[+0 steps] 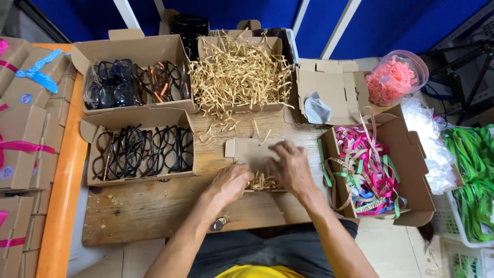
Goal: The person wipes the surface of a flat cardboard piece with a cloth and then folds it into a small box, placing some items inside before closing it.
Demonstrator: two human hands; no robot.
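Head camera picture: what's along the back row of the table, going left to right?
Box of glasses → box of shredded paper → flat cardboard with a grey cloth → clear tub of pink strips.

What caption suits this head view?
Both hands, left hand and right hand, press paper shreds into a small cardboard box among eyeglass boxes.
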